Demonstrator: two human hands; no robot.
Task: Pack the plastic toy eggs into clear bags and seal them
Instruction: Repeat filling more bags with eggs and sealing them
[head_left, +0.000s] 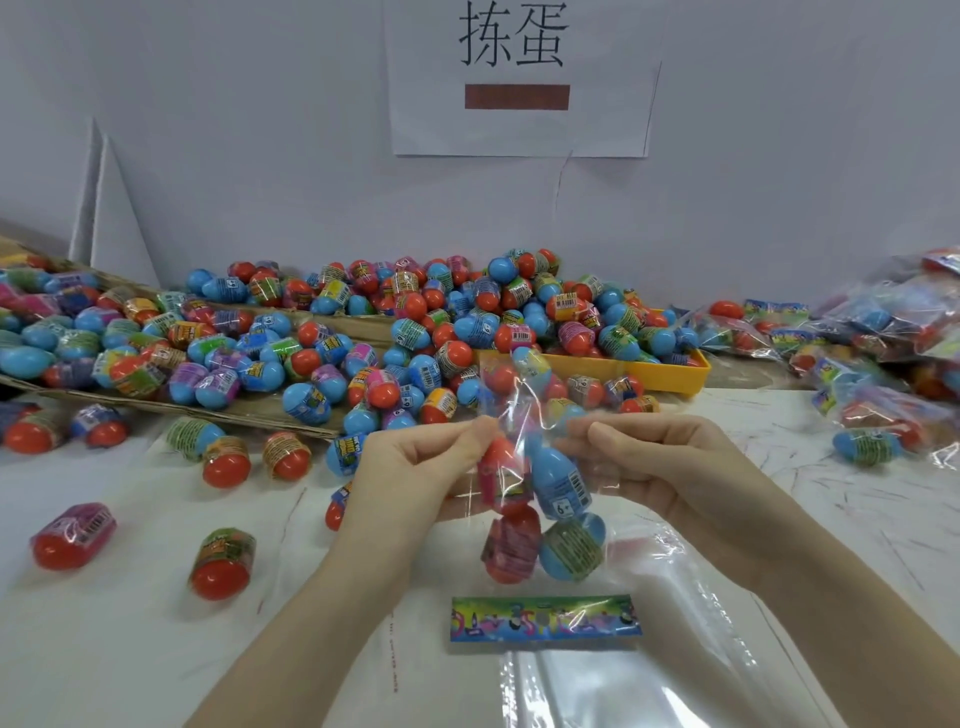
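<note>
A clear bag (540, 519) hangs in the air above the table, holding several red and blue toy eggs. My left hand (415, 467) pinches the bag's top from the left and my right hand (660, 467) pinches it from the right, near its open upper flap. Below the bag lies a colourful header card (545, 617) on a stack of empty clear bags (649, 649). A big heap of loose eggs (415, 332) covers the back of the table.
Single eggs (223, 564) lie scattered on the white table at the left. A yellow tray (649, 371) sits under the heap at the back. Filled bags (883, 353) pile up at the right. A cardboard sheet (249, 410) lies under the left eggs. A paper sign (519, 78) hangs on the wall.
</note>
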